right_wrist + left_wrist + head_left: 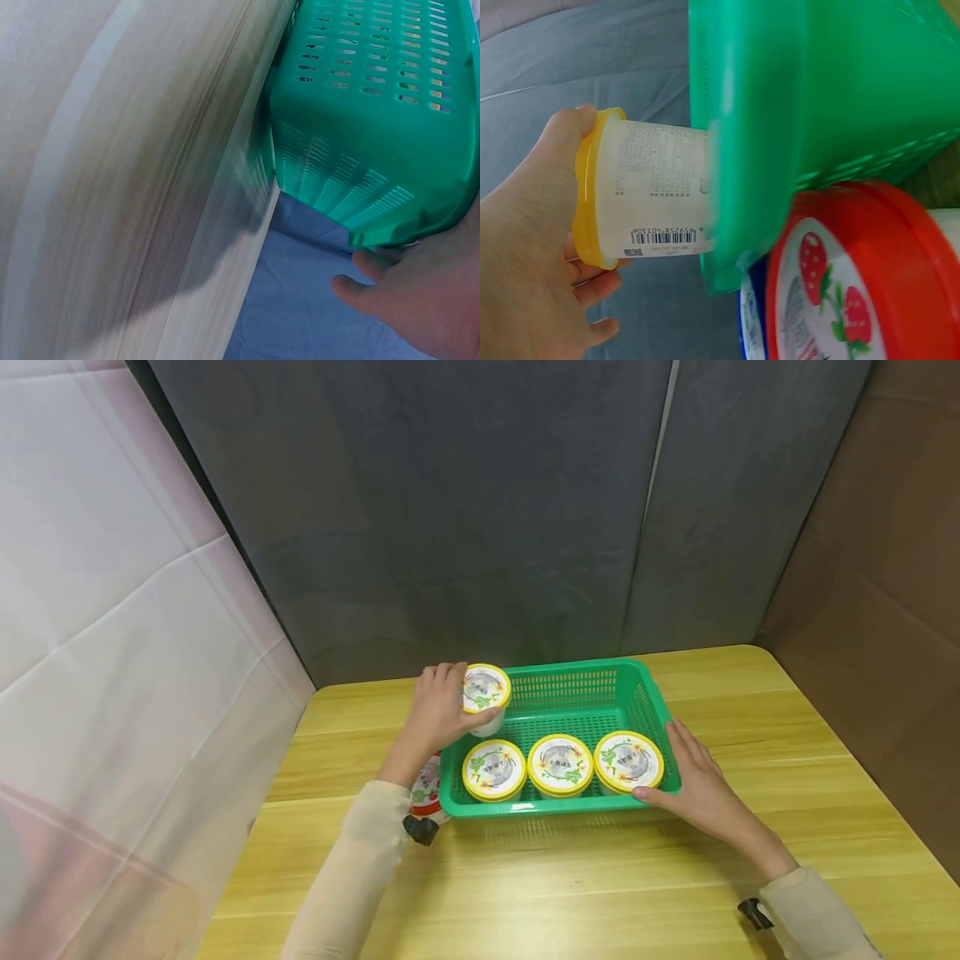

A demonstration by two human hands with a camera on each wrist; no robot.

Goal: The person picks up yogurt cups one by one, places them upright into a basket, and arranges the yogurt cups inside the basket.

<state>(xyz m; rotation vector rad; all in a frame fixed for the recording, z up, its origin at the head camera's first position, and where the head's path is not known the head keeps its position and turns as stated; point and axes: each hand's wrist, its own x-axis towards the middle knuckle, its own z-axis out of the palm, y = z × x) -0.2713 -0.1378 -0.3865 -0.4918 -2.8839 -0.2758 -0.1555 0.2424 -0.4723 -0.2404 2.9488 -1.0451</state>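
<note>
Above the table (525, 885), left fingers (600, 291) clasp a tub (660, 191) around its lid (589, 202).

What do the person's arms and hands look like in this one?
The left hand and right hand are bare, with no gloves showing. The left sleeve and right sleeve are plain pale beige and long. A small black fitting shows near each cuff, left and right.
</note>
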